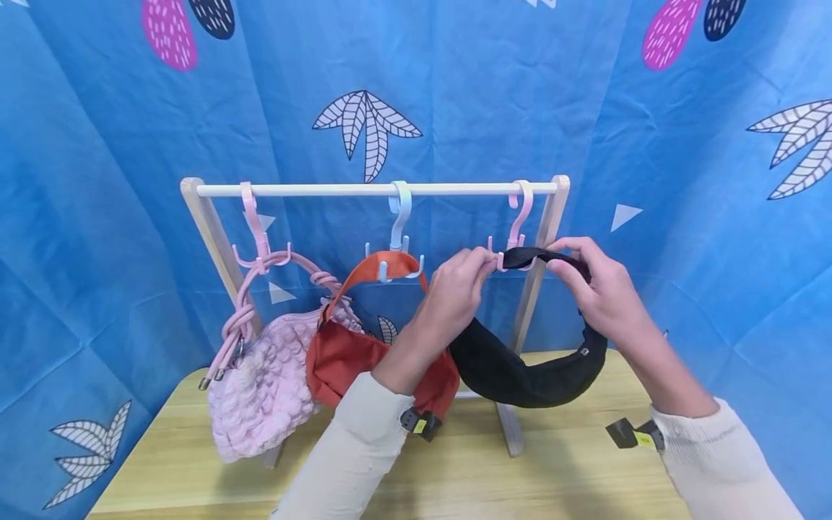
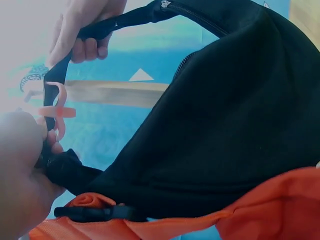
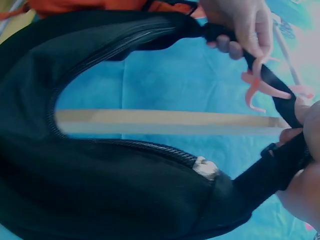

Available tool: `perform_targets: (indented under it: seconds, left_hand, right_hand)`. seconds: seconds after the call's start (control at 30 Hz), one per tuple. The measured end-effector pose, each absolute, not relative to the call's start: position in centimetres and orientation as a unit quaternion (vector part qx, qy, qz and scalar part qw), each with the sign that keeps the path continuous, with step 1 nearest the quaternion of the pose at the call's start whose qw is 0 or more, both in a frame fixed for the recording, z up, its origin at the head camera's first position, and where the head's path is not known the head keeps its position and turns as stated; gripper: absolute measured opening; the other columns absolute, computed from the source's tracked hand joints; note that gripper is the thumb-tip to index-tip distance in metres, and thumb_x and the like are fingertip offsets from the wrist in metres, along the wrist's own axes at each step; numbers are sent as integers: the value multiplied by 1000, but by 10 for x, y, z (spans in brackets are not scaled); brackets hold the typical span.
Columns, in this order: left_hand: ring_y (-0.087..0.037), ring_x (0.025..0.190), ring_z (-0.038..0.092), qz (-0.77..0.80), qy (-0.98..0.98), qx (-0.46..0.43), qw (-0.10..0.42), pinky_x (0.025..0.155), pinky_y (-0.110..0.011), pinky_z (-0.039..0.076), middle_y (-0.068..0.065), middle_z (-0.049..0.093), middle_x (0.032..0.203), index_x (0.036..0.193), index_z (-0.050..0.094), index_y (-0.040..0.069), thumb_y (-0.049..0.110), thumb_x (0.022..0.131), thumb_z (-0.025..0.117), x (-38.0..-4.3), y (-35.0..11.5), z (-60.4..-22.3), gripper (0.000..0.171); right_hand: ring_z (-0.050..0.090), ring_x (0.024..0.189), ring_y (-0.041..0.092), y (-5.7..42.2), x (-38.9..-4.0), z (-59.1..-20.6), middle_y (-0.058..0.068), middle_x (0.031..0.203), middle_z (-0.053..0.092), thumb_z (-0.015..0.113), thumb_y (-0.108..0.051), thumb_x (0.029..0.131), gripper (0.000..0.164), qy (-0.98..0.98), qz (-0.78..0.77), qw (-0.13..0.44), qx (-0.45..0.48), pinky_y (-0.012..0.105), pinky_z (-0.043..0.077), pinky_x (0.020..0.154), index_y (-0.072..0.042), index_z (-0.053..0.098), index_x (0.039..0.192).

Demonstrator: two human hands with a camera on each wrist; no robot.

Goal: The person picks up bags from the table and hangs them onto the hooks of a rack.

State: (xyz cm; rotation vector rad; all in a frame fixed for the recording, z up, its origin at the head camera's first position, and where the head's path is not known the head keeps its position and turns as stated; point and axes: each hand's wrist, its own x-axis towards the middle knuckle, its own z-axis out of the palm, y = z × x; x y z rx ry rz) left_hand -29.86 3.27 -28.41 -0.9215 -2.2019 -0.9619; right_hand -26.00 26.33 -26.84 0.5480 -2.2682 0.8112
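Note:
A black zippered bag hangs by its strap at the right of the rack. My left hand pinches the strap just left of the pink hook hanger, and my right hand grips it on the other side. Between the hands the strap lies across the hanger's prongs. In the right wrist view the bag's zipper pull shows near the strap end. Beside my left forearm, an orange bag hangs from a light blue hanger and is partly covered by that arm.
A fluffy pink bag hangs by its knotted handle from another pink hanger at the left. The rack's white bar rests on wooden legs over a wooden table. Behind stands a blue patterned curtain.

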Motion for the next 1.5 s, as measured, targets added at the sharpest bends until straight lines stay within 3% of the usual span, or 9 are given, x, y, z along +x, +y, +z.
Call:
perform_targets:
  seconds: [0.13,0.27,0.37,0.5,0.67,0.93,1.17,1.33,1.5]
  left_hand:
    - [-18,95,64,-326,-837,-355,258,83,-26,63,-10,69,107,129,65,7,19,106,58,-298,29,-282,27]
    - [-19,102,65,-306,-852,-358,228,87,-28,64,-11,67,117,138,61,6,17,104,61,-296,27,-282,35]
    - [-19,102,68,-300,-845,-363,252,87,-28,64,-13,65,119,139,61,5,15,103,63,-295,27,-284,37]
    - [-19,95,69,-306,-821,-366,314,86,-25,63,-14,63,114,136,66,4,12,102,64,-296,28,-289,36]
    - [-16,89,69,-333,-805,-352,343,81,-19,62,-11,67,106,135,68,5,12,101,66,-293,30,-293,35]
    - [-19,97,75,-363,-795,-316,369,85,-23,63,-10,78,109,126,73,4,14,98,70,-290,37,-300,30]
    - [-18,90,76,-374,-796,-303,367,80,-19,61,-10,78,106,123,73,3,17,98,72,-287,41,-306,29]
    - [-16,88,76,-338,-806,-299,384,79,-18,61,-9,79,105,123,74,4,20,97,73,-284,41,-308,31]
    - [-16,91,78,-288,-815,-305,399,79,-19,61,-8,80,106,123,74,5,23,96,74,-283,41,-309,32]
  right_hand:
    - [50,77,5,264,-264,-273,11,93,71,76,-8,91,30,-829,245,429,260,8,39,68,-3,72,120]
    - [45,76,5,263,-266,-272,9,83,65,75,-1,91,17,-823,238,448,257,12,36,65,-2,76,108]
    - [44,76,4,262,-265,-271,8,82,62,68,-5,98,10,-837,256,423,234,14,36,64,-2,75,105]
    - [46,78,6,261,-262,-269,7,86,59,56,-21,108,24,-868,293,350,195,19,39,66,-5,74,108]
    - [50,82,13,261,-261,-266,7,90,54,48,-32,111,35,-884,347,268,161,26,42,66,-5,70,107]
    - [51,91,17,257,-260,-277,7,99,57,49,-35,110,39,-880,388,242,131,25,45,69,-4,73,114]
    - [54,82,18,252,-258,-293,11,91,64,53,-39,108,39,-869,419,244,98,27,47,65,-7,75,118]
    - [59,79,-1,246,-259,-309,13,96,74,61,-30,105,31,-851,401,317,124,15,50,67,-7,75,121]
    - [64,91,-22,243,-259,-322,18,106,79,70,-15,100,29,-817,413,373,150,2,50,81,-3,71,125]
